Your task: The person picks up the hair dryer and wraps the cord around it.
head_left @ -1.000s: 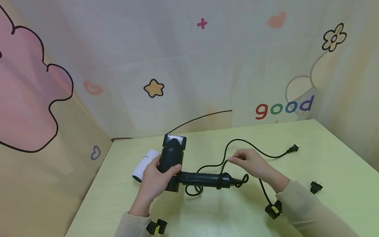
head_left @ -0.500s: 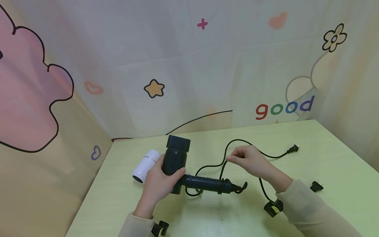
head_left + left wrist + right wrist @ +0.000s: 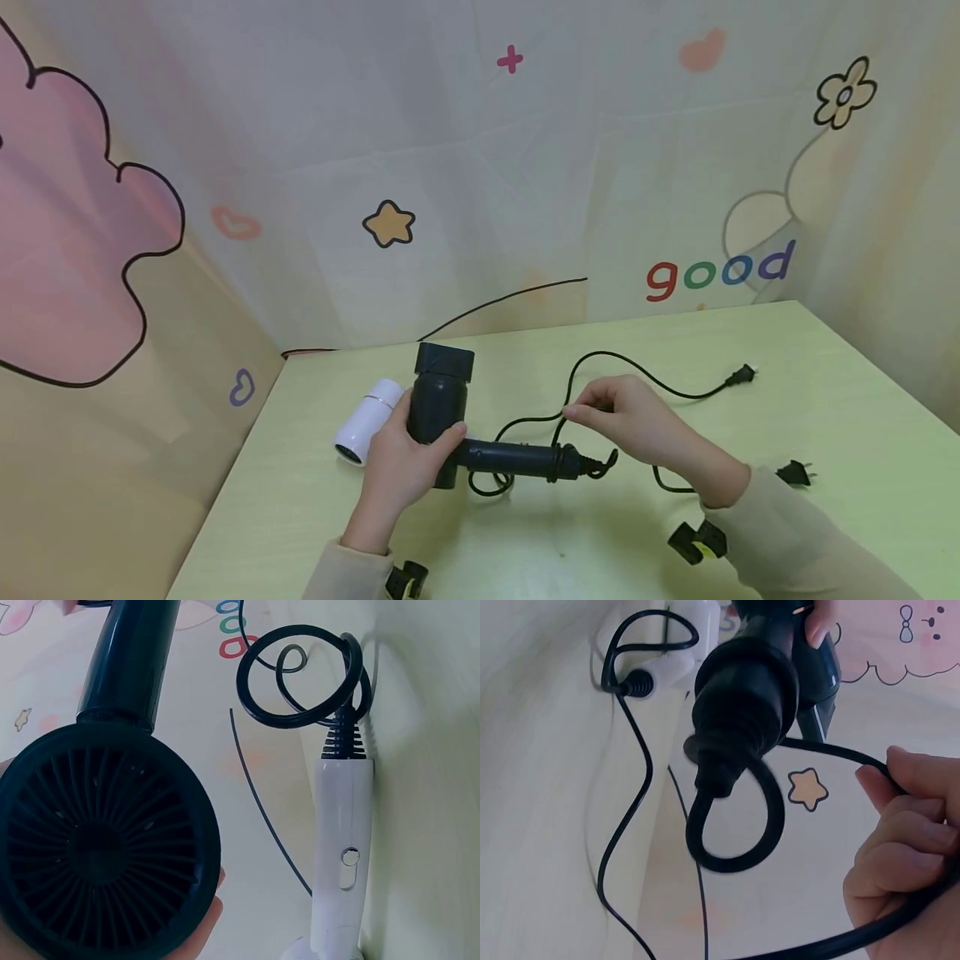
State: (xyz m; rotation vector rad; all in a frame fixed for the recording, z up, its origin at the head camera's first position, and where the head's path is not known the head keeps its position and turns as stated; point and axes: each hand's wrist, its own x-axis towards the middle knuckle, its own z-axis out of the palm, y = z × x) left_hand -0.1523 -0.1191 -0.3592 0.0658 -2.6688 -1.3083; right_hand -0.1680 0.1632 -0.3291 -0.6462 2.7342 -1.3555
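A black hair dryer (image 3: pixel 438 408) is held above the table in my left hand (image 3: pixel 405 467), whose fingers and thumb grip its barrel. Its handle points right, with the cord wound around the end. My right hand (image 3: pixel 630 417) pinches this black cord (image 3: pixel 840 752) between thumb and forefinger. More of the cord runs through the curled fingers in the right wrist view. The dryer's round rear grille (image 3: pixel 97 855) fills much of the left wrist view. Behind my left hand, a white hair dryer (image 3: pixel 369 423) lies on the table, partly hidden in the head view.
On the pale green table (image 3: pixel 600 542), a black cord with a plug (image 3: pixel 741 375) curves across the back right. Another black plug (image 3: pixel 795 473) is by the right sleeve. A printed curtain (image 3: pixel 480 167) hangs behind the table.
My right hand has shifted slightly left and down with the cord. The cord's trailing part by the right wrist has changed shape. The black hair dryer has tilted a little in my left hand.
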